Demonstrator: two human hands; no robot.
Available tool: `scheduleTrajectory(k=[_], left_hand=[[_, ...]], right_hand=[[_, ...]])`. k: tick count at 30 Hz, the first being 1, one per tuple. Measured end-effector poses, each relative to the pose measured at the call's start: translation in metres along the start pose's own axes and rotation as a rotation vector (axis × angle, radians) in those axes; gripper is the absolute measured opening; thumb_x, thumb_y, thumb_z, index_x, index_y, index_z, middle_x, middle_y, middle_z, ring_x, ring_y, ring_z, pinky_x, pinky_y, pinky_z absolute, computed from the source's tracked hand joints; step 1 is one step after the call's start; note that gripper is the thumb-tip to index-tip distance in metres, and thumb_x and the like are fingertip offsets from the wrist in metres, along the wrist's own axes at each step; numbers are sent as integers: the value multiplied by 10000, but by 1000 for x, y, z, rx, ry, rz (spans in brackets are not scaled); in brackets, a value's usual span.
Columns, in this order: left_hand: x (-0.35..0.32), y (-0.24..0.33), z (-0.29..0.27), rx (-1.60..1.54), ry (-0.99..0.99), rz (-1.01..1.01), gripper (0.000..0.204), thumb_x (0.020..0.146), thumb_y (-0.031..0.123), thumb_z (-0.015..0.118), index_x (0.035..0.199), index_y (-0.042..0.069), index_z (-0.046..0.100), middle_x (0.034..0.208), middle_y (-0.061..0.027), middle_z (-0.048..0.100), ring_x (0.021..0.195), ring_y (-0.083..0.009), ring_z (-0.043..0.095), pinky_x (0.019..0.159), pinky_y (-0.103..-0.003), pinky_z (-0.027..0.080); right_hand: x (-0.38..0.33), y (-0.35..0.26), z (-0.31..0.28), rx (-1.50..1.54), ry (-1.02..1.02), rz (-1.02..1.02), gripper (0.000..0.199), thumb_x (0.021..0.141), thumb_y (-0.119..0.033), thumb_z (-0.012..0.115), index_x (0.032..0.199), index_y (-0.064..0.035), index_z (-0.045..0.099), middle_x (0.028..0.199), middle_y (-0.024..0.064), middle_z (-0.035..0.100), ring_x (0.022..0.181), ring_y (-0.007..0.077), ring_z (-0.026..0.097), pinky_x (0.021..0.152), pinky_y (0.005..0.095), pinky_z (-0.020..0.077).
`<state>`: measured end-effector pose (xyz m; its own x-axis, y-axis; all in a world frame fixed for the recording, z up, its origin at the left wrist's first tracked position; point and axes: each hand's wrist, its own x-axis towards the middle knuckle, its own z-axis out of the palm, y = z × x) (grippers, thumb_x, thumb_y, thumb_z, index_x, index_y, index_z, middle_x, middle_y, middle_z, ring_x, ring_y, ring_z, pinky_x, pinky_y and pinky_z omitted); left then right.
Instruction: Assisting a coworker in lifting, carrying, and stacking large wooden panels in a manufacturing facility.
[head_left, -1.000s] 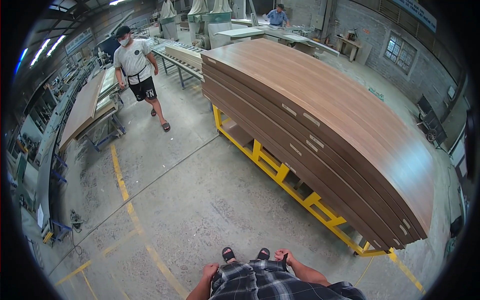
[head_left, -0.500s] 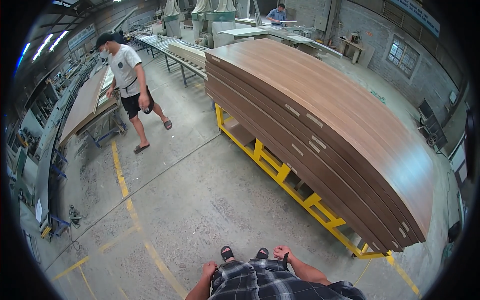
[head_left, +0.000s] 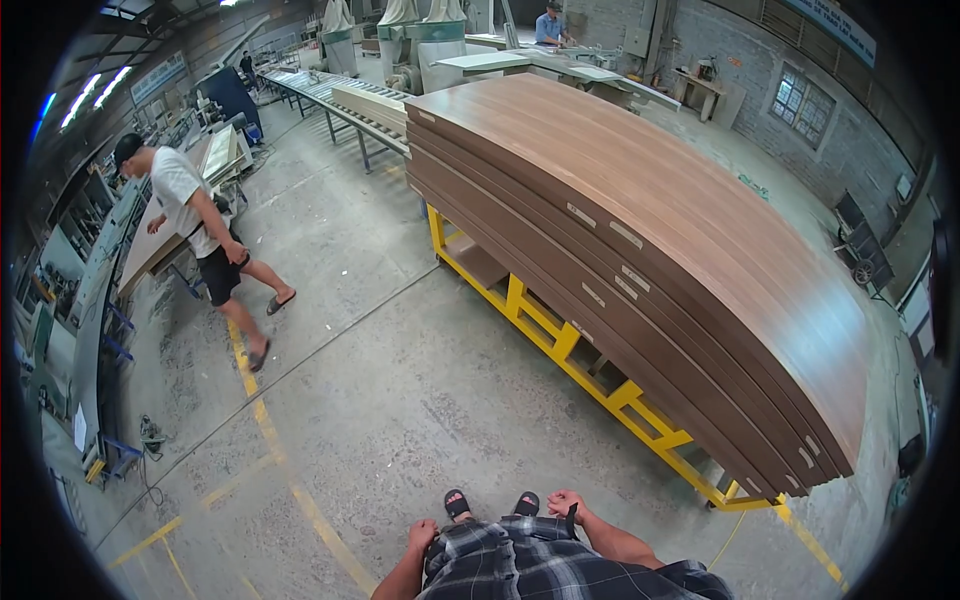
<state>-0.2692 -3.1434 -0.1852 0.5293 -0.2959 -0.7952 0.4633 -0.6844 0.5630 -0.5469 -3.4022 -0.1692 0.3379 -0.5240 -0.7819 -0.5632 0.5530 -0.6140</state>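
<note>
My left hand (head_left: 421, 536) rests closed against my plaid shirt at the waist, holding nothing that I can see. My right hand (head_left: 566, 504) is at my waist too, its fingers curled around a small dark object (head_left: 571, 518) that I cannot make out. My feet in black sandals (head_left: 489, 503) stand on the concrete floor (head_left: 400, 400). To my right is a tall stack of long brown wood-grain panels (head_left: 640, 210) on a yellow steel rack (head_left: 560, 340), about a step from my right hand.
A person in a white shirt and black shorts (head_left: 200, 235) walks at the left beside a cart of boards (head_left: 165, 240). Yellow floor lines (head_left: 270, 440) cross the floor. A roller conveyor (head_left: 320, 95) and machines stand at the back, where another person (head_left: 550, 25) works.
The person in the white shirt has walked from the back toward the left side, near the cart. My hands stay at my waist.
</note>
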Motion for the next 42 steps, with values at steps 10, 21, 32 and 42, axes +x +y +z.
scheduleTrajectory(k=[10, 21, 32, 42], left_hand=[[-5, -3, -3, -21, 30, 68, 214, 745, 222, 490, 751, 21, 564, 636, -41, 553, 541, -134, 526, 446, -250, 382], [-9, -9, -8, -82, 14, 23, 205, 745, 226, 491, 710, 36, 560, 621, -29, 544, 521, -130, 513, 424, -254, 362], [-19, 2, -8, -20, 30, 40, 196, 725, 205, 485, 704, 28, 566, 626, -42, 549, 530, -132, 517, 441, -250, 373], [-8, -7, -7, -47, 24, -36, 247, 738, 256, 522, 767, 29, 616, 702, -44, 609, 591, -94, 532, 530, -221, 404]], right_hand=[[0, -1, 2, 19, -75, -53, 270, 697, -215, 656, 868, -46, 533, 682, 34, 568, 553, 111, 547, 426, 228, 402], [0, -17, 9, -58, -74, -8, 329, 676, -292, 676, 850, -49, 537, 673, 18, 568, 546, 89, 534, 413, 206, 374], [-2, -23, 12, -55, -118, -55, 296, 679, -285, 670, 831, -62, 548, 647, 6, 561, 522, 81, 521, 407, 206, 374], [-4, -17, 13, -42, -109, -43, 214, 717, -190, 629, 851, -45, 547, 723, 26, 599, 546, 91, 538, 404, 207, 377]])
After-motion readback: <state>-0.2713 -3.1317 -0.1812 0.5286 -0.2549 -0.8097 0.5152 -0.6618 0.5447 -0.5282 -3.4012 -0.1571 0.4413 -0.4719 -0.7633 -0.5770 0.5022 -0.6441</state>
